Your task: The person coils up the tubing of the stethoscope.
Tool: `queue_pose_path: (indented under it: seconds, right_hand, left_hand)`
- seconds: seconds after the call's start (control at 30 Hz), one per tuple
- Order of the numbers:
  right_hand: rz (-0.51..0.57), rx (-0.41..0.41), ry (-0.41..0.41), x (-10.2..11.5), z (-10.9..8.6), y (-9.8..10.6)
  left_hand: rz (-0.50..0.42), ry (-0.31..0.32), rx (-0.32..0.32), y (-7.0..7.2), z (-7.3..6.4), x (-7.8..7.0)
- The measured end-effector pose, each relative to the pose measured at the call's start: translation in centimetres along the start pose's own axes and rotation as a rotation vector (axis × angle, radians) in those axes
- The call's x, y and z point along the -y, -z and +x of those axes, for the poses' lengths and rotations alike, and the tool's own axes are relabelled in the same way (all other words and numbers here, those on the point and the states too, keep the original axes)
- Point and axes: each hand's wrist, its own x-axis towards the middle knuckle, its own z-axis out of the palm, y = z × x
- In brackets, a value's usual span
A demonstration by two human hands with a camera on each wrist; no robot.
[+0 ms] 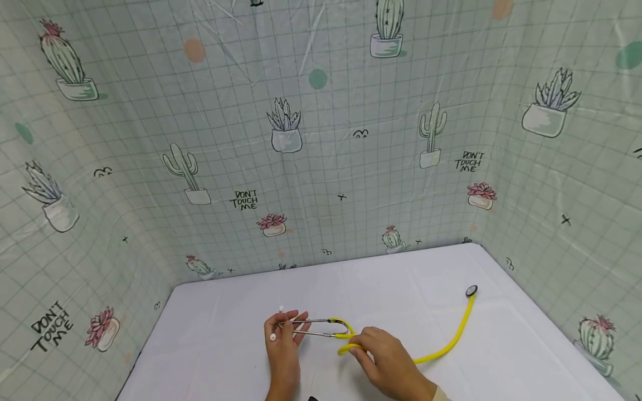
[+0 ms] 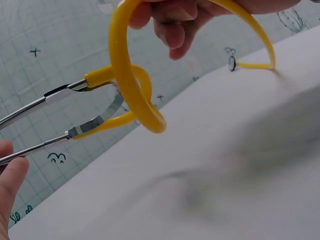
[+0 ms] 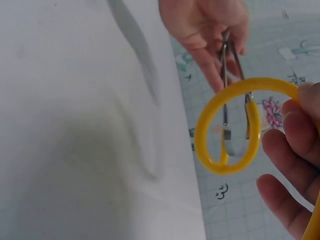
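Observation:
Both hands hold a stethoscope with yellow tubing above the white table. My left hand grips its metal ear tubes near the white ear tips. With thumb and fingers my right hand pinches the yellow tubing, which bends in a loop beside the metal spring, as the right wrist view shows. From the right hand the tubing runs off to the right, ending in the round chest piece on the table. In the left wrist view the loop hangs between the two hands.
The white table stands against cloth walls printed with cacti and grid lines. A small dark object shows at the bottom edge of the head view; its kind cannot be told.

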Motion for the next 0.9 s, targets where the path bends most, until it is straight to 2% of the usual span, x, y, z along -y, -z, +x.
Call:
queue_pose_path:
  seconds: [0.13,0.37,0.6,0.73,0.9]
  right_hand:
    - [0.046,-0.003,-0.007,0.2,0.4,0.1]
    - [0.106,0.039,-0.076,0.4,1.0,0.6]
    - [0.105,0.051,-0.089,0.5,2.3,1.2]
    - [0.146,0.100,-0.149,0.4,2.9,1.5]
    - [0.197,0.125,-0.238,-0.1,3.2,1.7]
  left_hand:
    - [0.004,0.024,-0.003,0.1,-0.2,0.1]
    - [-0.012,0.041,0.013,0.0,-0.5,0.2]
    - [-0.009,0.073,0.008,-0.1,-0.5,0.2]
    - [-0.032,0.104,0.031,-0.1,-0.7,0.3]
    - [-0.044,0.146,0.065,-0.4,-0.9,0.1]
